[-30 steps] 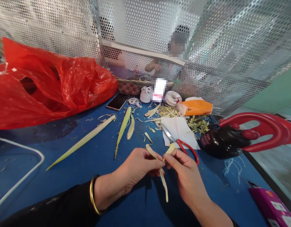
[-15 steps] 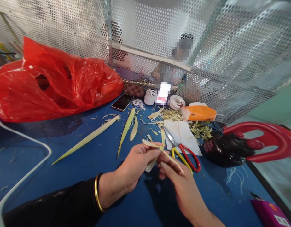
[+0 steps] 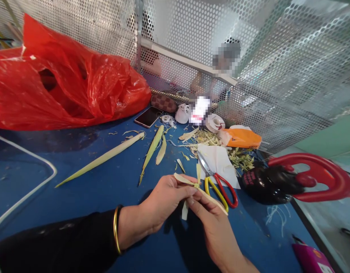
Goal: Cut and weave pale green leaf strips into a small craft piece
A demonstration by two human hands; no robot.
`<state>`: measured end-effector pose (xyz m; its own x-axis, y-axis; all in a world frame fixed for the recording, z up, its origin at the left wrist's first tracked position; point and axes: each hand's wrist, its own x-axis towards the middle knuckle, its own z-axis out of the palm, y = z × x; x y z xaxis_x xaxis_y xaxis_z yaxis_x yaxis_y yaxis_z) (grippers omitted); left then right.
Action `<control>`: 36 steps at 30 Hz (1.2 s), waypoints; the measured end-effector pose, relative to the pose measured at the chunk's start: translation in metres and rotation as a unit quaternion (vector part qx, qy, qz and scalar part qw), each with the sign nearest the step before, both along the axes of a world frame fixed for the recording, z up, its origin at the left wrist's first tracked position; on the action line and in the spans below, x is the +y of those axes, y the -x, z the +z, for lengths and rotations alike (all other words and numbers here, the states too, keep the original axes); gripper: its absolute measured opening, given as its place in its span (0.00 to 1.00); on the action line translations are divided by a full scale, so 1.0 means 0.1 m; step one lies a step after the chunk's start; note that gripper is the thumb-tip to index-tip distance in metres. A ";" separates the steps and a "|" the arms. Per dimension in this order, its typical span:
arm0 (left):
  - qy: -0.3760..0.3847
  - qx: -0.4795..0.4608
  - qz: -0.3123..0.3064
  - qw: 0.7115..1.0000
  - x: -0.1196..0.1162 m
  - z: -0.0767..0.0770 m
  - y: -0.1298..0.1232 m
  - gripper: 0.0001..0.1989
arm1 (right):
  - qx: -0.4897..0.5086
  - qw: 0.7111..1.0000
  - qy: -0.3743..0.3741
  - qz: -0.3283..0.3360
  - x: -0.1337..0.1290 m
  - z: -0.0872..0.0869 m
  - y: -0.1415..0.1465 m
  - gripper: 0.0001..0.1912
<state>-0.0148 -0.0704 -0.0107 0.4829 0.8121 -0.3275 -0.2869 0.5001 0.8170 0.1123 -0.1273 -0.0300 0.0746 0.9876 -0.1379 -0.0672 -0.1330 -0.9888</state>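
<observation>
Right at the fingertips lies the knotted leaf strip [image 3: 196, 185], its crossing just beyond the left thumb, so the left hand [image 3: 163, 203] is the nearer to the knot. Its long axis slants from above the left fingers, past the knot, down across the back of the right hand's [image 3: 218, 227] fingers; one short end points away from them, and a pale tail hangs below. The left thumb and forefinger are pinched on the strip; the right fingers curl beneath it, thumb close to the left fingertips, but whether they grip the leaf I cannot tell. Under both hands spreads a blue tabletop [image 3: 89, 216]. Just beyond the right fingers, scissors [image 3: 217, 177] lie partly on white paper [image 3: 218, 157]. Well left of the fingers is a long green leaf [image 3: 106, 155], with a red plastic bag [image 3: 78, 91] farther off; a perforated metal screen [image 3: 186, 26] stands beyond everything, a person visible behind it.
</observation>
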 end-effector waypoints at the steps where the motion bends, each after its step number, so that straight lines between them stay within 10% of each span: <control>1: -0.002 0.003 0.002 1.000 0.00 0.01 0.00 0.06 | 0.000 1.000 0.005 0.002 0.00 0.00 0.00 0.14; 14: 0.015 -0.016 -0.003 1.000 0.01 -0.03 0.00 0.10 | -0.027 0.999 0.017 0.020 0.01 0.05 0.02 0.07; 36: 0.014 0.051 -0.010 0.999 0.08 0.03 0.02 0.03 | -0.266 0.937 -0.201 -0.099 -0.03 0.12 -0.21 0.14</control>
